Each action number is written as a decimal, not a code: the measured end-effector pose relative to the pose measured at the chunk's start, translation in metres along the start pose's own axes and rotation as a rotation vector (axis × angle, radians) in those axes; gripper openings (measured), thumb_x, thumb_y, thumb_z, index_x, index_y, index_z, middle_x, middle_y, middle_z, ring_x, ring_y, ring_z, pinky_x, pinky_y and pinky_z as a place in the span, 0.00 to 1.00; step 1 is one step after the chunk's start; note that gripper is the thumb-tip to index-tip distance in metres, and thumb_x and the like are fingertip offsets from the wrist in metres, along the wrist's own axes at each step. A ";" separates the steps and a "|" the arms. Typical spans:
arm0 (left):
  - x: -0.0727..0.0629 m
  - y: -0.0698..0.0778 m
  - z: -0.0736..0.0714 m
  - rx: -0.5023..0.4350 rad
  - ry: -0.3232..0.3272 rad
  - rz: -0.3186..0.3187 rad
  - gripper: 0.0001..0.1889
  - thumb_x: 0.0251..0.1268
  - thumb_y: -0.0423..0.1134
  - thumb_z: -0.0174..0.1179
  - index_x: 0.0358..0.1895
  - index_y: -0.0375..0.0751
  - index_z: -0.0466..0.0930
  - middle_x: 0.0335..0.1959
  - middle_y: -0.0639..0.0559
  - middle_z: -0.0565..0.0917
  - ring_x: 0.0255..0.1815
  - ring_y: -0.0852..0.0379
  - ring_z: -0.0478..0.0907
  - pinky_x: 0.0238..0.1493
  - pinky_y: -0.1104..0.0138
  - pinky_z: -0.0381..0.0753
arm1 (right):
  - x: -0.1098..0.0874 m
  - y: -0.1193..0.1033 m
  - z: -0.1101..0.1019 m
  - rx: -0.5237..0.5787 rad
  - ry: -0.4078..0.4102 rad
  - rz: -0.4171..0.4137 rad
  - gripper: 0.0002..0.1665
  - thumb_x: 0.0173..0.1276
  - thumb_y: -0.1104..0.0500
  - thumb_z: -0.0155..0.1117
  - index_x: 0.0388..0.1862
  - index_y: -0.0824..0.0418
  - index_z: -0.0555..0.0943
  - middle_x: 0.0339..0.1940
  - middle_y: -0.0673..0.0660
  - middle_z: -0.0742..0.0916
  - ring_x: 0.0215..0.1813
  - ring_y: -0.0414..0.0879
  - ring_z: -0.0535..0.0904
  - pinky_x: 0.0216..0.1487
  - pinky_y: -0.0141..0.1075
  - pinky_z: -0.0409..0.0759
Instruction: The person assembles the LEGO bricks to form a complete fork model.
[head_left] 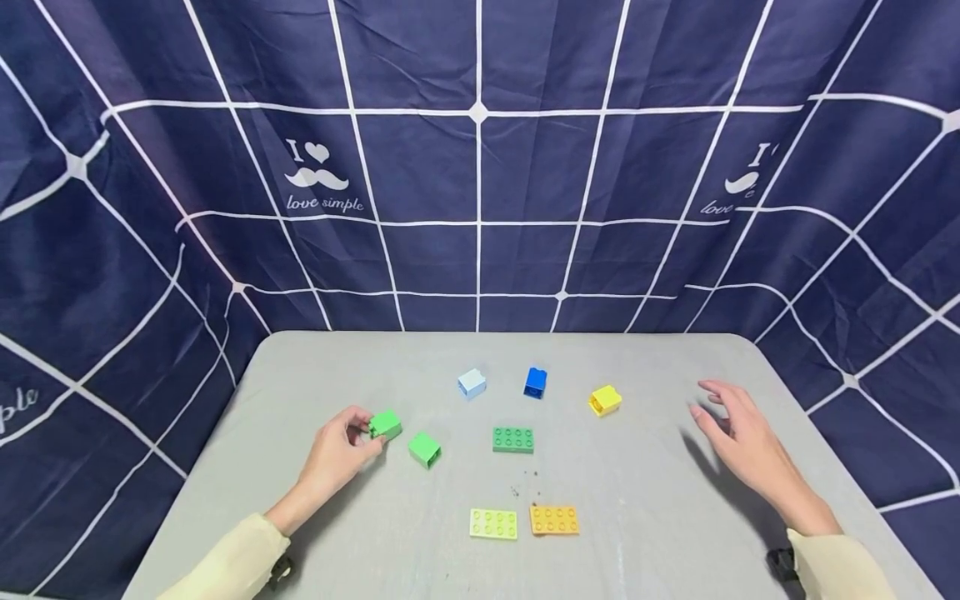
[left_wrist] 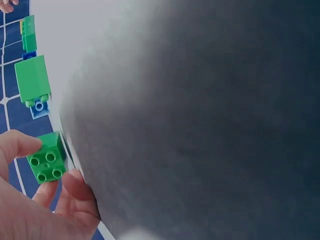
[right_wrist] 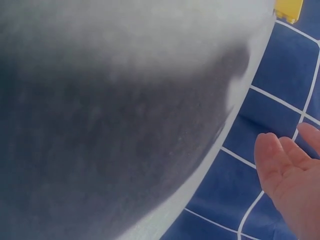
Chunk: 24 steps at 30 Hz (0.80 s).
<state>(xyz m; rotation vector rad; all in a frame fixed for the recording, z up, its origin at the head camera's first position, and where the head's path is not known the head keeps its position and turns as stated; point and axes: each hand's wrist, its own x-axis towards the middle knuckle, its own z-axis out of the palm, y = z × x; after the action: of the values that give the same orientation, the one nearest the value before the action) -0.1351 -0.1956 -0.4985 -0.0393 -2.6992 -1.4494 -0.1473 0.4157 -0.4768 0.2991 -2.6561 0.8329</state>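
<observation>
My left hand is at the left side of the table, its thumb and fingers around a bright green building block. In the left wrist view the studs of that green block face the camera, with the thumb at one side and fingertips at the other. Just right of it lies a second bright green block. Over the right part of the table hovers my right hand, fingers loosely extended and holding nothing. The nearest block to it is a yellow one, lying on its side to the left.
Farther back lie a light blue block and a dark blue block. A dark green flat brick is mid-table; lime and orange flat bricks lie nearer me. A navy curtain surrounds the grey table.
</observation>
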 end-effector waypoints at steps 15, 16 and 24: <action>-0.001 -0.001 -0.013 -0.093 0.004 0.005 0.17 0.61 0.25 0.72 0.53 0.31 0.84 0.39 0.47 0.86 0.39 0.54 0.83 0.40 0.69 0.81 | -0.001 -0.003 0.001 0.023 0.022 -0.050 0.26 0.78 0.63 0.70 0.72 0.66 0.79 0.67 0.65 0.81 0.61 0.44 0.78 0.51 0.14 0.72; -0.001 -0.002 -0.014 -0.097 0.004 0.006 0.17 0.61 0.25 0.72 0.53 0.30 0.84 0.38 0.47 0.86 0.38 0.55 0.82 0.39 0.70 0.81 | -0.001 -0.003 0.001 0.024 0.021 -0.054 0.26 0.78 0.63 0.70 0.71 0.66 0.79 0.67 0.65 0.82 0.61 0.43 0.78 0.51 0.14 0.72; -0.001 0.000 -0.014 -0.122 0.000 0.042 0.19 0.57 0.20 0.72 0.53 0.29 0.84 0.32 0.48 0.82 0.30 0.58 0.77 0.31 0.72 0.76 | -0.005 -0.004 -0.003 0.040 0.011 -0.083 0.25 0.78 0.64 0.69 0.71 0.66 0.79 0.66 0.66 0.81 0.62 0.28 0.73 0.51 0.15 0.73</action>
<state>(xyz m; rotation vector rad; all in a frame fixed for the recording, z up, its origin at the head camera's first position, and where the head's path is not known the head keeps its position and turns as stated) -0.1335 -0.2079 -0.4910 -0.1023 -2.5897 -1.5998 -0.1405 0.4148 -0.4749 0.4107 -2.6003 0.8596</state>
